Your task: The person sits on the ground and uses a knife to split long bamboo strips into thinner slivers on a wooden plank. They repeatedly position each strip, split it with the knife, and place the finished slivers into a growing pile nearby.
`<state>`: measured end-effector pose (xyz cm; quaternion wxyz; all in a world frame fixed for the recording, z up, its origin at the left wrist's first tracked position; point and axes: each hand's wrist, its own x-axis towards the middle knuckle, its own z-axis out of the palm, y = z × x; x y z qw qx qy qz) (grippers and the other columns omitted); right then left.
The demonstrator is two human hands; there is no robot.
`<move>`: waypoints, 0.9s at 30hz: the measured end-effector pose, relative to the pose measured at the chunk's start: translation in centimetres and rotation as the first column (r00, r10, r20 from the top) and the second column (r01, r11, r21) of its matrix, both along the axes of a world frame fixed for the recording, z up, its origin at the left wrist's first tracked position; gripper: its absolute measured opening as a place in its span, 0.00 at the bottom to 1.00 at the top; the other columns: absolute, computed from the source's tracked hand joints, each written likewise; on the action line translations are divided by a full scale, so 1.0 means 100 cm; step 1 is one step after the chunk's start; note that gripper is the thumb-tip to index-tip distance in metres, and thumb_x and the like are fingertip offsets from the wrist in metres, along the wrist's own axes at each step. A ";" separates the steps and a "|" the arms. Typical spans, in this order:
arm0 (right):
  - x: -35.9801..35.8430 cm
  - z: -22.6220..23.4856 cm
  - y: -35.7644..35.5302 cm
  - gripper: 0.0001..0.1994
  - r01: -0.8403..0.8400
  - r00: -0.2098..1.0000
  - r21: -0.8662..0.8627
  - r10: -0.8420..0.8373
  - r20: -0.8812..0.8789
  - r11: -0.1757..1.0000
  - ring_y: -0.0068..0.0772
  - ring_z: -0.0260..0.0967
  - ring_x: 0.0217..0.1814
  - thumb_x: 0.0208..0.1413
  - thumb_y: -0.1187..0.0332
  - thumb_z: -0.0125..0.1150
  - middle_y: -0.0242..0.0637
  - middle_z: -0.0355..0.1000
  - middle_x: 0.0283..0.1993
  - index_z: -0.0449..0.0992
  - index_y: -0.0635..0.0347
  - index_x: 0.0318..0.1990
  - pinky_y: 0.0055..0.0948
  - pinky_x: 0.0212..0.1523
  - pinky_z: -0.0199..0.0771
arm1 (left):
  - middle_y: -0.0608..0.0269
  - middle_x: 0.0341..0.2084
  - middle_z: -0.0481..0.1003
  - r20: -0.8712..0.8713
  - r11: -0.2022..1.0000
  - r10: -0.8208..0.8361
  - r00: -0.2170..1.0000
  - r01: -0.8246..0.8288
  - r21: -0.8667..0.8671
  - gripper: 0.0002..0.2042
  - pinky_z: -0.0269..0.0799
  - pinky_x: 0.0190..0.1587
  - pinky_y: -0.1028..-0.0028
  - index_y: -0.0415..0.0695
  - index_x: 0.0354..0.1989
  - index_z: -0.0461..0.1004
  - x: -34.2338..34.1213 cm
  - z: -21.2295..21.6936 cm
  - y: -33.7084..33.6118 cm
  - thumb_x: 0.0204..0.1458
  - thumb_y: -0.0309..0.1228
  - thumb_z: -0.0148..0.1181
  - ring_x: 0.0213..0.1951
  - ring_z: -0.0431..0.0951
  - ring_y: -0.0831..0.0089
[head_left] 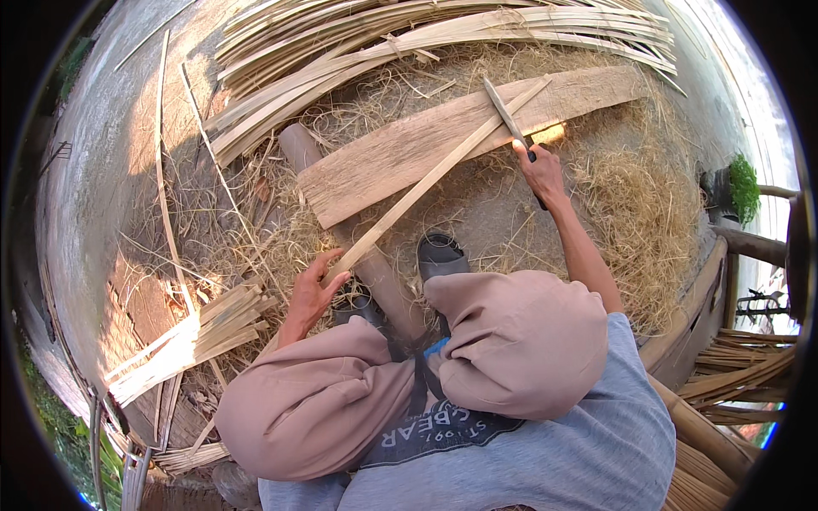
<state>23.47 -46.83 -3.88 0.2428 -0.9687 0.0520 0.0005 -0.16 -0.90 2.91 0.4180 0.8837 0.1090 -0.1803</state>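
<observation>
A long, pale bamboo strip (pixel 443 167) slants from my left hand up and right across a wooden board (pixel 388 162). My left hand (pixel 312 291) grips its nearer part between thumb and fingers, beside my left knee. In my right hand (pixel 541 173) is a knife (pixel 504 111), held by its dark handle. The blade points up and left and crosses the strip near its far end, over the board. Whether the edge bites into the strip cannot be made out. Beneath the board's left end lies a brown, round pole (pixel 300 146) that runs back between my feet.
Long split strips (pixel 341 72) are heaped beyond the board. Curly shavings (pixel 635 221) cover the ground, thickest at the right. A bundle of shorter strips (pixel 200 332) lies at the left. More strips (pixel 737 370) and a bamboo pole (pixel 703 426) stand at the lower right.
</observation>
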 end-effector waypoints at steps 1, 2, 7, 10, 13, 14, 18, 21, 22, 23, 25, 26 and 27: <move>-0.005 0.001 0.005 0.35 0.069 0.997 0.044 -0.068 -0.040 0.997 0.61 0.76 0.32 0.64 0.37 0.55 0.57 0.73 0.24 0.74 0.68 0.26 0.50 0.36 0.73 | 0.51 0.28 0.80 0.145 0.999 -0.037 0.989 0.033 0.029 0.17 0.72 0.33 0.62 0.50 0.56 0.80 0.008 -0.015 -0.009 0.62 0.40 0.65 0.28 0.79 0.54; -0.009 0.008 0.022 0.34 0.111 0.990 0.156 -0.096 -0.100 0.981 0.61 0.76 0.31 0.64 0.38 0.55 0.57 0.73 0.23 0.74 0.68 0.26 0.50 0.35 0.73 | 0.51 0.29 0.81 0.286 0.997 -0.061 0.956 0.042 0.070 0.17 0.73 0.33 0.62 0.51 0.57 0.80 0.009 -0.040 -0.013 0.62 0.41 0.65 0.29 0.80 0.54; -0.099 0.021 0.118 0.30 -0.098 0.955 0.349 0.187 -0.230 0.932 0.59 0.76 0.29 0.64 0.41 0.59 0.55 0.74 0.23 0.74 0.66 0.28 0.49 0.33 0.74 | 0.47 0.26 0.79 0.285 0.978 -0.043 0.958 -0.019 0.210 0.19 0.74 0.33 0.59 0.58 0.59 0.80 0.018 -0.044 -0.029 0.62 0.46 0.62 0.28 0.80 0.51; -0.168 0.040 0.156 0.27 -0.448 0.856 0.266 0.495 -0.147 0.854 0.59 0.77 0.30 0.63 0.41 0.61 0.52 0.76 0.27 0.76 0.62 0.32 0.51 0.34 0.75 | 0.44 0.23 0.78 0.128 0.989 -0.033 0.991 0.014 0.151 0.18 0.74 0.33 0.58 0.59 0.59 0.80 0.032 -0.026 -0.033 0.64 0.48 0.59 0.27 0.80 0.49; -0.149 0.032 0.135 0.27 -0.458 0.880 0.164 0.472 -0.056 0.874 0.60 0.77 0.30 0.62 0.40 0.61 0.51 0.77 0.29 0.76 0.61 0.34 0.51 0.34 0.75 | 0.43 0.21 0.77 0.027 0.997 0.012 1.000 -0.014 0.074 0.18 0.74 0.33 0.58 0.60 0.59 0.80 0.030 -0.022 -0.032 0.65 0.48 0.57 0.26 0.80 0.49; -0.134 0.026 0.107 0.28 -0.390 0.913 0.120 0.401 -0.080 0.913 0.58 0.77 0.30 0.62 0.40 0.61 0.50 0.77 0.28 0.76 0.61 0.33 0.50 0.34 0.75 | 0.43 0.21 0.77 0.002 0.999 -0.031 1.000 0.031 0.038 0.18 0.73 0.33 0.58 0.60 0.59 0.80 0.046 -0.032 -0.042 0.65 0.48 0.57 0.25 0.79 0.49; -0.029 0.025 0.035 0.32 -0.085 0.993 0.122 0.094 -0.069 0.989 0.44 0.75 0.22 0.65 0.40 0.57 0.45 0.70 0.18 0.72 0.65 0.25 0.42 0.26 0.73 | 0.46 0.16 0.73 0.275 0.997 0.032 0.961 -0.050 0.055 0.17 0.71 0.30 0.59 0.60 0.58 0.81 0.022 -0.048 -0.028 0.65 0.48 0.57 0.20 0.76 0.53; 0.016 0.031 -0.032 0.35 0.342 0.939 0.249 -0.337 -0.066 0.906 0.35 0.71 0.17 0.67 0.39 0.54 0.40 0.63 0.12 0.70 0.68 0.22 0.39 0.22 0.70 | 0.47 0.15 0.72 0.180 0.998 0.013 0.984 -0.025 0.066 0.17 0.70 0.28 0.59 0.60 0.58 0.81 0.027 -0.037 -0.025 0.64 0.47 0.58 0.19 0.75 0.54; 0.016 0.032 -0.035 0.35 0.271 0.962 0.253 -0.261 -0.074 0.929 0.35 0.70 0.16 0.66 0.39 0.54 0.40 0.63 0.13 0.70 0.68 0.22 0.39 0.21 0.70 | 0.47 0.15 0.73 0.166 0.997 0.006 0.986 -0.018 0.071 0.17 0.70 0.28 0.58 0.60 0.58 0.81 0.030 -0.035 -0.026 0.65 0.47 0.58 0.19 0.75 0.54; 0.010 0.022 -0.014 0.36 0.185 0.981 0.275 -0.162 -0.106 0.943 0.35 0.69 0.16 0.66 0.38 0.54 0.40 0.63 0.13 0.70 0.68 0.22 0.39 0.21 0.69 | 0.46 0.15 0.73 0.132 0.995 0.015 0.991 -0.029 0.099 0.17 0.70 0.28 0.58 0.60 0.58 0.81 0.026 -0.037 -0.024 0.65 0.47 0.58 0.19 0.76 0.53; -0.028 0.026 0.019 0.36 -0.010 0.994 0.138 0.026 -0.110 0.990 0.37 0.67 0.17 0.64 0.36 0.56 0.41 0.65 0.14 0.73 0.67 0.23 0.42 0.22 0.67 | 0.44 0.32 0.81 -0.011 0.993 -0.025 1.000 0.026 0.114 0.18 0.73 0.34 0.65 0.55 0.60 0.79 0.035 -0.020 -0.032 0.65 0.44 0.59 0.23 0.78 0.62; -0.058 0.029 0.056 0.35 -0.155 0.982 0.203 0.174 -0.078 0.967 0.41 0.67 0.18 0.63 0.36 0.58 0.45 0.68 0.15 0.75 0.66 0.25 0.44 0.23 0.66 | 0.44 0.30 0.81 0.021 0.993 -0.022 1.000 0.019 0.120 0.18 0.73 0.33 0.65 0.55 0.60 0.79 0.035 -0.016 -0.031 0.65 0.44 0.58 0.23 0.77 0.63; -0.085 0.024 0.088 0.33 -0.288 0.946 0.213 0.311 -0.086 0.934 0.42 0.68 0.19 0.64 0.37 0.58 0.46 0.69 0.16 0.75 0.65 0.27 0.44 0.24 0.67 | 0.44 0.29 0.80 0.048 0.990 0.000 0.999 -0.007 0.141 0.18 0.73 0.33 0.65 0.55 0.60 0.80 0.027 -0.015 -0.028 0.66 0.44 0.58 0.22 0.76 0.63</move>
